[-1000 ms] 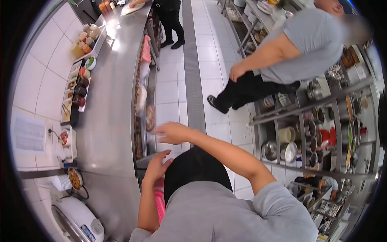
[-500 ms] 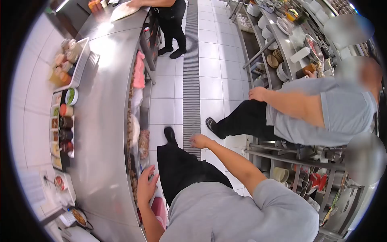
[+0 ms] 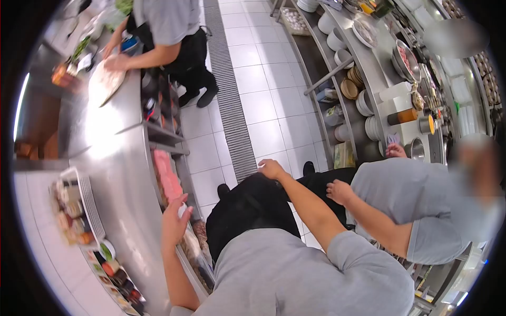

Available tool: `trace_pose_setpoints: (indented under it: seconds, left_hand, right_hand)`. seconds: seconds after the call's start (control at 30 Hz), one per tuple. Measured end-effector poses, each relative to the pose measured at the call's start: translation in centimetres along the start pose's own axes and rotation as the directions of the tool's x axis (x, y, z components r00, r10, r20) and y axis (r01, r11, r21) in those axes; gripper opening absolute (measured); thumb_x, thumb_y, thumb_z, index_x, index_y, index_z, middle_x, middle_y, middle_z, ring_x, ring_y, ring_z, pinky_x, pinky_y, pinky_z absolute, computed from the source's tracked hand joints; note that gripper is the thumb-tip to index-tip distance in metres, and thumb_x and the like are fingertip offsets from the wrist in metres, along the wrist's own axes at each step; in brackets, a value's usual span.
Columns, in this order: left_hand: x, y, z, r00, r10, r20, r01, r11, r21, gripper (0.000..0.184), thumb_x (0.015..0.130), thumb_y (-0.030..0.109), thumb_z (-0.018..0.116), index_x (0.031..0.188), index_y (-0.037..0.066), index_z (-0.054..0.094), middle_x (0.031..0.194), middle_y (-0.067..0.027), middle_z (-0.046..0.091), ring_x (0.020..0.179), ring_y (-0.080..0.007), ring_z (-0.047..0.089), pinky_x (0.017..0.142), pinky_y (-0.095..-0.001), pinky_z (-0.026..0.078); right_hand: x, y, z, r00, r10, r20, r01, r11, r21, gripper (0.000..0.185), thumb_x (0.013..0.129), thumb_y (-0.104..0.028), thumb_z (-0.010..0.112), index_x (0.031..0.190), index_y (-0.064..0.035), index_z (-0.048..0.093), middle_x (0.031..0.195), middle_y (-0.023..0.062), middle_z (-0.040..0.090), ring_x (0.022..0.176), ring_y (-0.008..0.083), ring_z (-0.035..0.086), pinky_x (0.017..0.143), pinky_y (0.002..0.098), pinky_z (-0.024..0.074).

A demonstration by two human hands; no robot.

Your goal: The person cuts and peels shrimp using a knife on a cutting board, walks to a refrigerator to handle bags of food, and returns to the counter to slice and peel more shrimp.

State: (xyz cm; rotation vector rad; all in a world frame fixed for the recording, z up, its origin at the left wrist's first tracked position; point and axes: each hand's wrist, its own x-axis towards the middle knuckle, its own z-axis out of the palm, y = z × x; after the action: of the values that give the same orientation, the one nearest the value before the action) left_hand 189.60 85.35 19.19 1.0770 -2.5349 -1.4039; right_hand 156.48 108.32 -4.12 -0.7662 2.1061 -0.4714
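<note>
one pink cloth (image 3: 167,175), well ahead of the left hand (image 3: 173,222) a moment ago, now lies near, just past its spread, empty fingers; the right hand (image 3: 271,169) is bent, its grip impossible to tell.

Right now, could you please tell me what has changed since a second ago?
The left hand and right hand, close together before, have parted; the wearer has advanced along the aisle, bringing the pink bundle and basket of bottles nearer. Both hands remain empty; the far co-worker's hand stays on the pale flat item.
</note>
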Motion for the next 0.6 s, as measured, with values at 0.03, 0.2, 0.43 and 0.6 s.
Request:
trace_pose_setpoints:
  seconds: [0.03, 0.2, 0.43, 0.6]
  left_hand:
    - [3.1, 1.1, -0.7, 1.000, 0.006, 0.023, -0.006, 1.000, 0.007, 0.042, 0.090, 0.013, 0.069, 0.131, 0.004, 0.060, 0.114, -0.0177, 0.068, 0.107, -0.0322, 0.064, 0.095, -0.0403, 0.048]
    - [16.6, 4.9, 0.5, 0.990, 0.047, 0.130, -0.048, 0.999, 0.000, 0.042, 0.091, 0.016, 0.069, 0.130, 0.003, 0.060, 0.117, -0.0170, 0.067, 0.108, -0.0315, 0.064, 0.096, -0.0388, 0.049]
    - [33.1, 15.9, 4.6, 0.958, 0.161, 0.239, -0.144, 0.986, -0.088, 0.041, 0.093, 0.020, 0.068, 0.130, 0.004, 0.060, 0.120, -0.0156, 0.066, 0.111, -0.0302, 0.064, 0.096, -0.0372, 0.049]
    - [44.2, 21.9, 5.5, 0.934, 0.228, 0.274, -0.184, 0.967, -0.176, 0.040, 0.093, 0.017, 0.068, 0.130, 0.005, 0.061, 0.120, -0.0151, 0.066, 0.110, -0.0294, 0.065, 0.095, -0.0367, 0.050]
  right_hand:
    - [1.1, -0.2, -2.1, 0.999, 0.038, -0.039, -0.036, 0.998, 0.051, 0.038, 0.084, -0.032, 0.072, 0.113, -0.0070, 0.072, 0.097, 0.0155, 0.075, 0.092, 0.0322, 0.071, 0.087, 0.0407, 0.0551]
    - [8.7, 3.7, -8.9, 0.975, 0.181, -0.131, -0.158, 0.973, 0.170, 0.038, 0.084, -0.031, 0.072, 0.114, -0.0071, 0.071, 0.096, 0.0138, 0.075, 0.092, 0.0303, 0.071, 0.088, 0.0403, 0.0546]
    - [18.8, 5.3, -21.0, 0.963, 0.257, -0.080, -0.246, 0.961, 0.125, 0.041, 0.082, -0.031, 0.073, 0.115, -0.0074, 0.072, 0.102, 0.0160, 0.075, 0.099, 0.0303, 0.070, 0.093, 0.0376, 0.0535]
    - [30.1, 4.0, -31.9, 0.966, 0.209, -0.150, -0.188, 0.972, 0.144, 0.041, 0.082, -0.030, 0.073, 0.114, -0.0055, 0.071, 0.098, 0.0159, 0.075, 0.094, 0.0272, 0.072, 0.087, 0.0364, 0.0549]
